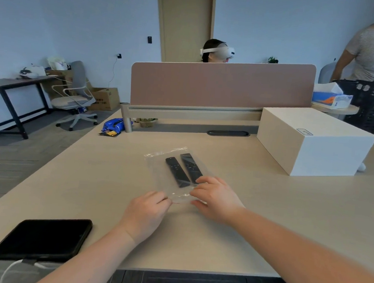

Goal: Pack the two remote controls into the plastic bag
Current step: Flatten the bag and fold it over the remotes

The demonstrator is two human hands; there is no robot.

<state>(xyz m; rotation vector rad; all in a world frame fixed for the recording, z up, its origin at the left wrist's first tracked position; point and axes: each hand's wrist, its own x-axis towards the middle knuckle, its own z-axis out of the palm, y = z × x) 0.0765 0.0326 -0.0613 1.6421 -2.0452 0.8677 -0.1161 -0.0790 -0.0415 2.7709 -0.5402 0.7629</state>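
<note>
Remotes lie side by side inside a clear bag [158,172] flat on the desk [265,201]: the left remote [177,171] and the right remote [190,166], both black, angled with their far ends toward the upper left. The bag's near edge points at the person. The left hand [146,213] pinches that near edge at its left corner, fingers closed on the plastic. The right hand [217,198] holds the bag's near right part, thumb and fingers closed on the film, its index finger lying over the right remote's near end. A black tablet [42,238] with a white cable sits near left, a white box [313,142] far right.
</note>
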